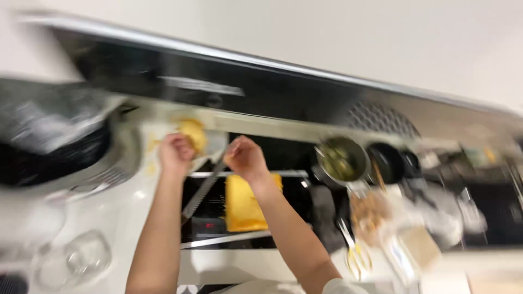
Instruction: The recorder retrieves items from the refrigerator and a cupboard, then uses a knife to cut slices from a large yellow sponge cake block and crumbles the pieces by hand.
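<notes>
Blurred white surface (136, 209) beside the black hob is where a yellowish lump (193, 133) is gripped by the left hand (175, 154), while a long knife (204, 188), slanting toward the viewer, is grasped by the right hand (245, 158) just beside it.

whole view motion-blurred | right hand (246, 158) fingers (235, 154) grip unclear | glass bowl (76, 260) smeared

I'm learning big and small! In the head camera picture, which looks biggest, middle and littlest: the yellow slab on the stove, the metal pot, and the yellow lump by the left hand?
1. Yellow slab, biggest.
2. Metal pot, middle.
3. Yellow lump by the left hand, littlest.
The picture is blurry, and the pot and lump lie farther off, so it's unsure.
</notes>
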